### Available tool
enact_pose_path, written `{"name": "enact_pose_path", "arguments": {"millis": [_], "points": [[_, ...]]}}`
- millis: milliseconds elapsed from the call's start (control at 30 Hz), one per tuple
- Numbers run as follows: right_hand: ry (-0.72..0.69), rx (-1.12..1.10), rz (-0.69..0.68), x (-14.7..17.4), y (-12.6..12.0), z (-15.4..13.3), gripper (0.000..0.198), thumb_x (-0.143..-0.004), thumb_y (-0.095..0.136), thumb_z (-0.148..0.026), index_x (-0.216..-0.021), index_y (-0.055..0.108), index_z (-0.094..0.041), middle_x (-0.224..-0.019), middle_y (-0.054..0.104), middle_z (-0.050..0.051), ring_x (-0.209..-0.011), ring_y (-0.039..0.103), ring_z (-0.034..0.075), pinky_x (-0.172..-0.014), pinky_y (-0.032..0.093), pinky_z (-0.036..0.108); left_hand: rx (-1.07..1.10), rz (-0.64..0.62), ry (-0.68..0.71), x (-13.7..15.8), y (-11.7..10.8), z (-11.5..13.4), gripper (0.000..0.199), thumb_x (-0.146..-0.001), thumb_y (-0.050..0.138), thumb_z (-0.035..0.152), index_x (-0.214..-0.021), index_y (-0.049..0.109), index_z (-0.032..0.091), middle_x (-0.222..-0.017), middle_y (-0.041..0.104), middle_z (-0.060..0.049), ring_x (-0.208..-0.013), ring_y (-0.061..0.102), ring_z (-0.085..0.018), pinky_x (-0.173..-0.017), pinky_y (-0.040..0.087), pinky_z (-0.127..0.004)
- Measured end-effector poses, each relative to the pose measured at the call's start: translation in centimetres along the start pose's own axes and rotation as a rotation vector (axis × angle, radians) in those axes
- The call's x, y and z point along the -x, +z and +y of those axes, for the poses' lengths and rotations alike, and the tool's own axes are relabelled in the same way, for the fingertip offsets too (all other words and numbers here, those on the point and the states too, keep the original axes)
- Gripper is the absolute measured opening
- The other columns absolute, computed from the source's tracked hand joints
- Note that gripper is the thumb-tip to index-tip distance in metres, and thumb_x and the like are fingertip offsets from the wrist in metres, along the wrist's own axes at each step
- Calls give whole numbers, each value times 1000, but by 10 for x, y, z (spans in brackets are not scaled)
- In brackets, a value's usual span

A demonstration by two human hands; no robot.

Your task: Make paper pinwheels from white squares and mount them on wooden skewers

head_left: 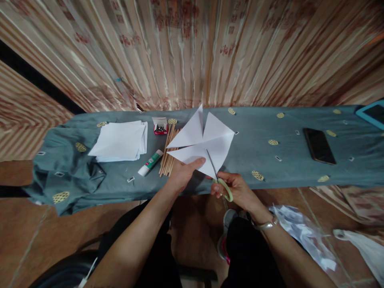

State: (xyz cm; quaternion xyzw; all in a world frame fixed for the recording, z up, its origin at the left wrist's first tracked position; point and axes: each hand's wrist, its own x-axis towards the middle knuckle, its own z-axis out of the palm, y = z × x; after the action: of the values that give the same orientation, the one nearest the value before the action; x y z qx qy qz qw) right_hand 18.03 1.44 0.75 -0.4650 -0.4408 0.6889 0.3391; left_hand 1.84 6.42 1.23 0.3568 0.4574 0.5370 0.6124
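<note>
A white paper sheet [220, 138] with slits running from its edges toward the middle is held over the table. My left hand [184, 172] grips its near left part, thumb on top and fingers underneath. In my right hand [231, 186] is a pair of scissors with pale green handles [227, 191], fingers through the loops. The blade lies across the paper's near corner, pointing toward its middle. Just left of the paper are a bundle of thin wooden sticks [165, 162], a green and white glue stick [150, 163] and a small red box of metal pins [160, 127].
A stack of white paper [118, 140] lies on the left of the cloth-covered table [255, 120]. A dark phone [319, 146] and a blue-edged device [372, 114] rest on the right. Curtains [180, 52] hang behind. A plastic bag with paper scraps [303, 232] is on the floor.
</note>
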Motion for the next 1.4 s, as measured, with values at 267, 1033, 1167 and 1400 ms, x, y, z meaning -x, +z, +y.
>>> {"name": "enact_pose_path", "arguments": {"millis": [267,1033,1167,1400], "points": [[54,-24,40,0,2,-2,43,-50,84,-48,-68,62,-16,-56,61,-4,-45,50,5,-45,42,17,18,9,-22,1,1,0,47,-54,79,23,-99,65,15,-96,71,-7,-86,65,-23,-85,50,-38],[-4,47,39,-2,2,-1,47,-55,80,-55,-59,50,-17,-56,60,-3,-47,50,6,-46,42,18,-19,-41,-29,3,2,-2,27,-58,76,25,-81,67,16,-85,71,-6,-79,65,-21,-78,52,-34],[0,29,43,-2,2,0,50,-54,80,-55,-56,47,-18,-54,59,-3,-46,50,6,-44,41,17,0,-28,-43,2,1,-4,36,-56,78,24,-89,67,16,-92,72,-7,-82,65,-22,-79,52,-35],[19,13,67,-3,3,1,48,-51,81,-55,-57,53,-17,-51,57,-4,-42,48,5,-42,39,17,-18,-26,-21,1,-1,-5,42,-56,78,25,-95,66,15,-101,70,-9,-87,65,-22,-86,50,-38]]}}
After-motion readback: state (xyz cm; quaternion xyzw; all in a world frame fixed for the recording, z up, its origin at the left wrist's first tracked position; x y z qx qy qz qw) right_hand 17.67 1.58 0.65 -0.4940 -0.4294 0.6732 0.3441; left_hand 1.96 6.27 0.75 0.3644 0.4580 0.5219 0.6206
